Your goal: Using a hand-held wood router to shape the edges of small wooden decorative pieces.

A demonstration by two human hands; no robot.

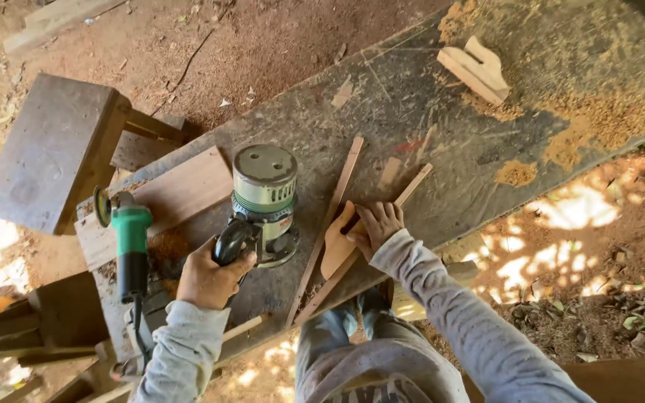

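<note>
Grey sleeves reach from the near edge onto the workbench (442, 142). Left of them lies a green angle grinder (130, 239). Left hand (209, 277) clasps the router (264, 205) by its black knob. Right hand (379, 225) presses fingers flat, ungripping, on a small shaped wood piece (336, 242) between two thin slats (337, 216). Sawdust and a wooden offcut (476, 69) lie far right.

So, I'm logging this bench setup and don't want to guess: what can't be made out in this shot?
- Router bit: head view, hidden under the router's own body and base.
- Router knob: mostly covered by the left hand.
- Small shaped wood piece: its right part lies under the right hand.
- Angle grinder cord end: lost among clutter at the bench's lower left edge.
- Wood offcut: too small to tell its exact shape.
</note>
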